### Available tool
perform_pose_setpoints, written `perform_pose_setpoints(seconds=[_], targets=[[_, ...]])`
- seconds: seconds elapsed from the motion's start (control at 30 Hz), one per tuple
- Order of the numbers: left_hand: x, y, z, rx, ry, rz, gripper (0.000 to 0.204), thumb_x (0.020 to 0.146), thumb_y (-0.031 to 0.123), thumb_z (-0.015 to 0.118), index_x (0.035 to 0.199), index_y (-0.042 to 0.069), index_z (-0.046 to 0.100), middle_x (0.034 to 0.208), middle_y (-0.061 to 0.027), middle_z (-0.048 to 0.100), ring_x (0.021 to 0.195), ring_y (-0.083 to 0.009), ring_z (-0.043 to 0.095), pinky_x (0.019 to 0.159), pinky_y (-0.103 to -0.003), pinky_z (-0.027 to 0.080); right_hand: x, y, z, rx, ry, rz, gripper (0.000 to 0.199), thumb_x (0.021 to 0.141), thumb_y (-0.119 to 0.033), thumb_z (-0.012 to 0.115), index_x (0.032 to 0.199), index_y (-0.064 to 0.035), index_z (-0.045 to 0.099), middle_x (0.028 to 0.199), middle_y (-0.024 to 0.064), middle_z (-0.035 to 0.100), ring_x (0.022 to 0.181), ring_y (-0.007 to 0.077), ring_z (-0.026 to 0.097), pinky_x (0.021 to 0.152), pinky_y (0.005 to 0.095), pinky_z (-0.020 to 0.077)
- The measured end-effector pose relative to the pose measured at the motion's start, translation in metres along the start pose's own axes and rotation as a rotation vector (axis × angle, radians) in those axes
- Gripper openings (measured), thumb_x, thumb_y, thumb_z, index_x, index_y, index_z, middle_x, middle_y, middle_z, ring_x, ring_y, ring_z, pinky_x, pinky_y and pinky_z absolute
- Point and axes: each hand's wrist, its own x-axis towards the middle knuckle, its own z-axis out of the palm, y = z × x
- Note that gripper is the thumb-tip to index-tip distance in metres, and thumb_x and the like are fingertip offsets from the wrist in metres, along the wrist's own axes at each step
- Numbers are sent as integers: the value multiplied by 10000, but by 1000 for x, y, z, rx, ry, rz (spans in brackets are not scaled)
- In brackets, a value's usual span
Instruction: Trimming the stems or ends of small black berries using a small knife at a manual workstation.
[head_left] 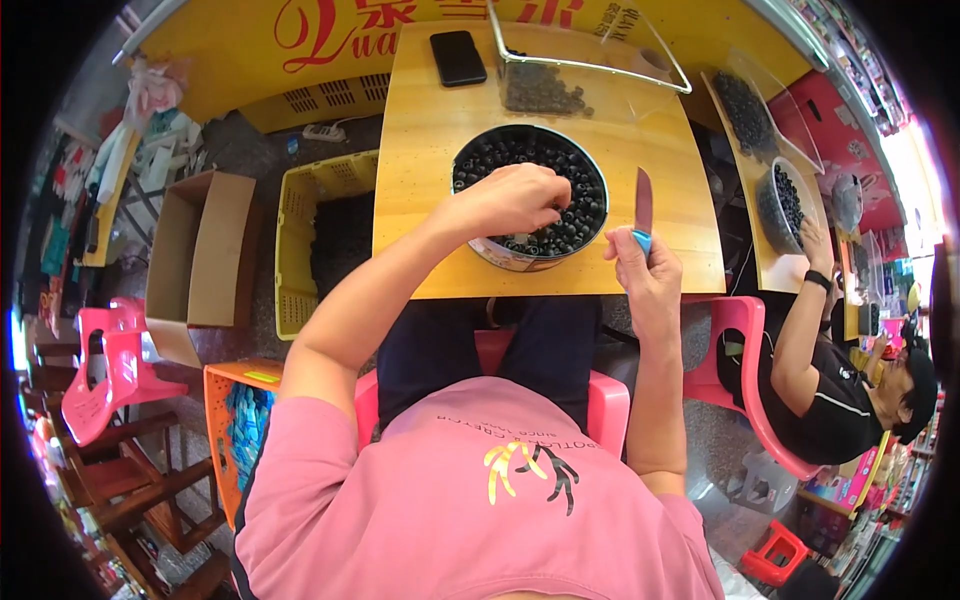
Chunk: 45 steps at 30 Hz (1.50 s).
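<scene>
A round tin (526, 262) near the front of the wooden table is filled with small black ring-like pieces (572, 232). My left hand (515, 200) reaches over its left side, with curled fingers low among the pieces. Whether a piece is between those fingertips is hidden. To the right of the tin, my right hand (645, 262) is closed round the short blue handle of a knife (644, 205). Its blade stands nearly upright, tip away from me. The two hands are apart.
A clear bin (545, 90) of black pieces and a black phone (458, 58) lie at the table's far side. Left stand a yellow crate (292, 245), a cardboard box (222, 240) and an orange crate (222, 420) with blue items. At right, a co-worker (830, 390) reaches toward a bowl (772, 215).
</scene>
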Motion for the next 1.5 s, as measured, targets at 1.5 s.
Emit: perform_pose_setpoints(seconds=[1.5], targets=[[-20, 53, 16, -946, 550, -252, 186, 886, -9, 656, 1069, -25, 630, 898, -41, 642, 768, -77, 612, 660, -202, 491, 21, 17, 41, 496, -62, 37, 189, 923, -220, 656, 1020, -58, 667, 692, -62, 568, 530, 9, 437, 463, 180, 318]])
